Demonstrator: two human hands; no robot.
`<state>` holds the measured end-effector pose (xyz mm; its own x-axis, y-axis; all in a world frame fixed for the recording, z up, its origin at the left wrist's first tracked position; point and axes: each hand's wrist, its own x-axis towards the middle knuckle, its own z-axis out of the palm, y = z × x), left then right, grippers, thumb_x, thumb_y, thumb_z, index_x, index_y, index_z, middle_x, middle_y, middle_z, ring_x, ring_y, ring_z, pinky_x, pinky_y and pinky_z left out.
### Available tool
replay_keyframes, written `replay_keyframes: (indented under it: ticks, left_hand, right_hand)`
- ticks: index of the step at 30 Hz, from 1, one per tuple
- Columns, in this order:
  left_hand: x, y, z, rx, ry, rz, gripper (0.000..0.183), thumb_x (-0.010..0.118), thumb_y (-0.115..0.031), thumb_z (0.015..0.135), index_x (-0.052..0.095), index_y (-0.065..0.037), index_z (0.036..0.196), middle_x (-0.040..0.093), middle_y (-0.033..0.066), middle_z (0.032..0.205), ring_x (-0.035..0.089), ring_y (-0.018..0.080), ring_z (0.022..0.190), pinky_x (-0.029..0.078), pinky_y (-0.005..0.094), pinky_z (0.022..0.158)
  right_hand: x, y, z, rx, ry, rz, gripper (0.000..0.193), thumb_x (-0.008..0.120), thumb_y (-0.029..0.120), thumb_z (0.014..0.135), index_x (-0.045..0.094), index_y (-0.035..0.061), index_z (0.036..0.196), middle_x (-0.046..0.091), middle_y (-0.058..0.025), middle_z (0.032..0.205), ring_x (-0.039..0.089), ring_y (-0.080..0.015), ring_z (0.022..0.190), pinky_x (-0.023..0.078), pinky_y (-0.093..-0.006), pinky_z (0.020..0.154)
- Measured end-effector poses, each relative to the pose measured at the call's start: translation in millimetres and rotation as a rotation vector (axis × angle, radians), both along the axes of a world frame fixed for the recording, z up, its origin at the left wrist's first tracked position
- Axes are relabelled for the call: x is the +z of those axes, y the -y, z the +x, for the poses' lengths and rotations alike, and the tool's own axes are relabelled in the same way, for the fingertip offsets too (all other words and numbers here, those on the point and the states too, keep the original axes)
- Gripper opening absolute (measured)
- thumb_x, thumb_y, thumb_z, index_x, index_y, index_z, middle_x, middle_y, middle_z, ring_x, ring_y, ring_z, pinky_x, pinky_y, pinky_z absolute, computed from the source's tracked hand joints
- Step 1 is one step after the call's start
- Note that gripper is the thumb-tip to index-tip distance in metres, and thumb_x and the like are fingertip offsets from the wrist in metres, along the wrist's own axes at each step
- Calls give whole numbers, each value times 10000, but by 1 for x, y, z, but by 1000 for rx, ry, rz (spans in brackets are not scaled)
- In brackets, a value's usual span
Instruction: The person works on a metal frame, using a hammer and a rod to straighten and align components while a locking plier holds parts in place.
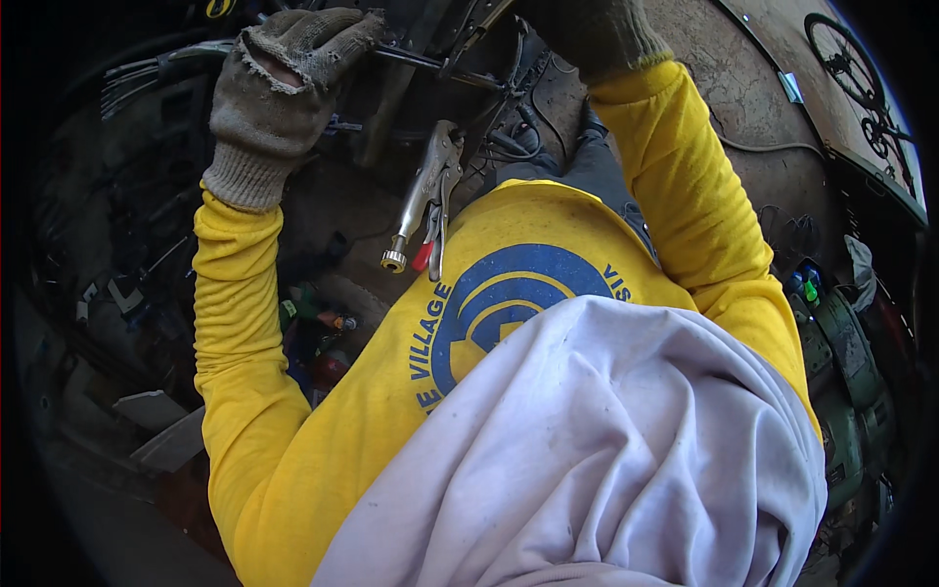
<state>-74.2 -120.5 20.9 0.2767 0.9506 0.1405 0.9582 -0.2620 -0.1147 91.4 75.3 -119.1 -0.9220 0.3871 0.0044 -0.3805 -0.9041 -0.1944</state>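
At the upper left my left hand (264,112) wears a grey-brown knit glove, torn open across the back. Its fingers are bent together over a thin metal rod (421,59) that runs to the right along a dark metal frame (391,103). My right hand (597,39), also gloved, reaches up at the top edge; its fingers are lost in shadow, so what they touch is hidden. Between my arms, a pair of locking pliers (425,191) hangs with its jaws up at the frame and its adjusting screw pointing down. A red patch shows by its handle.
Dark cables (528,137) lie near my feet. Cluttered tools and parts (127,293) fill the shadowed left side. At the right are a green metal housing (846,391) and a hose (773,147); a bicycle (846,64) stands farther off.
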Motion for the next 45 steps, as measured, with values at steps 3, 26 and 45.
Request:
replay_keyframes:
  ticks: [3, 26, 45]
  left_hand:
    - [7, 7, -6, 23, -113, -99, 496, 742, -55, 806, 707, -166, 1289, 716, 41, 1191, 687, 267, 1052, 563, 378, 907]
    - [0, 12, -2, 85, 56, -69, 449, 729, -6, 844, 722, -176, 1260, 725, 27, 1204, 711, 248, 1034, 586, 348, 876]
    - [-15, -3, 36, 37, 73, -124, 474, 810, -136, 772, 733, -177, 1238, 721, 19, 1216, 683, 282, 1080, 551, 402, 937]
  right_hand:
    - [20, 17, 11, -218, -41, 115, 262, 498, 219, 1030, 658, 28, 1110, 717, -127, 1017, 684, -273, 983, 560, -398, 882]
    - [14, 73, 67, -572, -191, 59, 728, 613, 206, 995, 253, 94, 1618, 614, -92, 1306, 617, -209, 1133, 505, -379, 978]
    - [-20, 93, 97, -837, 305, 1465, 600, 685, 238, 960, 455, 88, 1493, 603, -121, 1373, 611, -278, 1234, 489, -449, 1062]
